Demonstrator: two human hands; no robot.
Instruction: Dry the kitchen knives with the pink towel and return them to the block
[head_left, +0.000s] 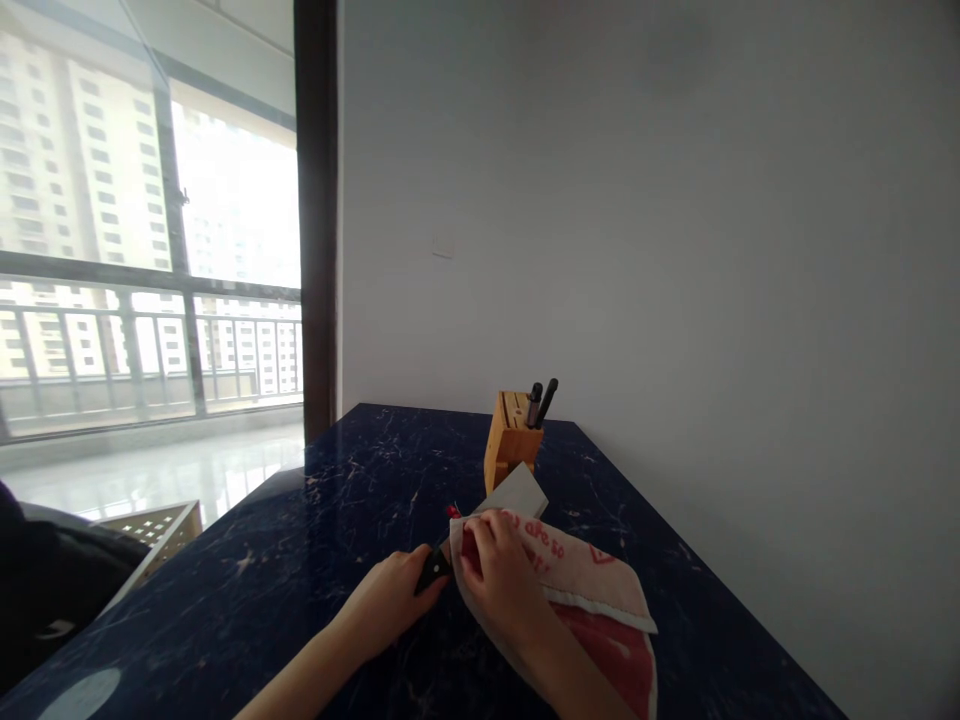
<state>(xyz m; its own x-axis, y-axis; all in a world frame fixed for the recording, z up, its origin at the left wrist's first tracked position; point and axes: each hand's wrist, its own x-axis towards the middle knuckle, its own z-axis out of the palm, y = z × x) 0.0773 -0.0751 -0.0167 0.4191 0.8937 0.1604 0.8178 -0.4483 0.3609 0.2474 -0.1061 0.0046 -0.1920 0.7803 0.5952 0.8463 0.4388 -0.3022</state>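
My left hand (390, 600) is wrapped round the black riveted handle of a cleaver (517, 492). The wide grey blade points away from me and to the right, above the dark table. My right hand (499, 575) pinches a pink-and-white towel (600, 590) with red lettering against the blade near the handle. Part of the blade is hidden under the cloth and fingers. The rest of the towel hangs to the right, below my right wrist. A small red thing (452, 511) shows by the towel's left corner, too small to name.
Beyond the blade stands a wooden knife block (516, 440) with two black-handled tools in it. The dark blue marbled table (390, 470) meets a grey wall (637, 250) on the right. At the left are a perforated chair-like frame (161, 530), a black item (60, 580) and a window.
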